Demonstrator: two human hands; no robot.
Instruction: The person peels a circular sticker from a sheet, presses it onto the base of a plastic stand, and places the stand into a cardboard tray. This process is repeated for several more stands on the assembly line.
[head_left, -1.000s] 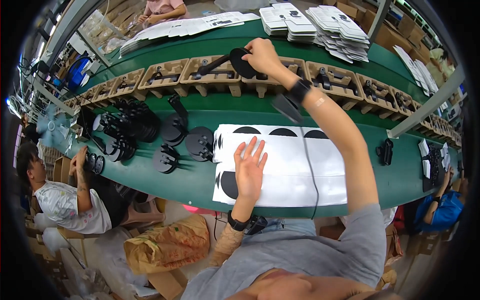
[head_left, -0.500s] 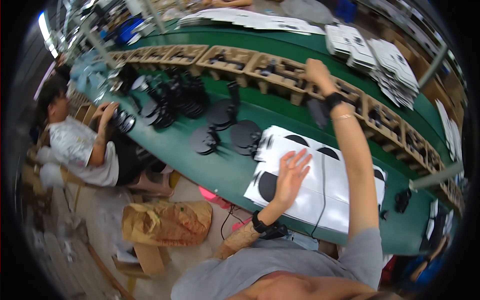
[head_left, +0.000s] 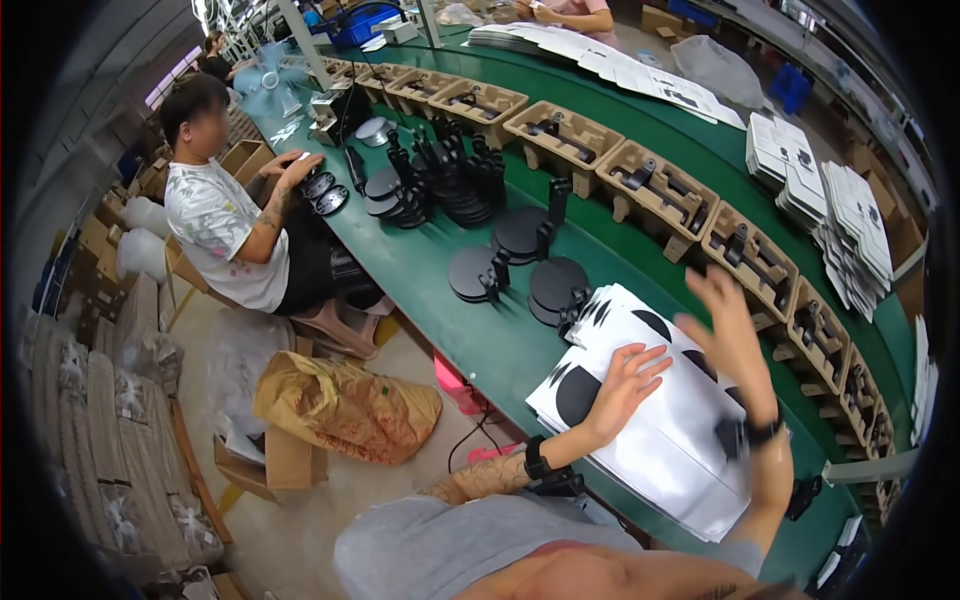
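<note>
Long green conveyor table in a factory hall, curving from far left to near right. Near right on it, a stack of white sheets with black discs. Left hand flat on the stack's left part, fingers spread open, holding nothing. Right hand raised above the stack, blurred, fingers open, empty. Just left of the stack, black round stands. Farther back, brown pulp trays in a row. At far left, a seated person in a white shirt.
</note>
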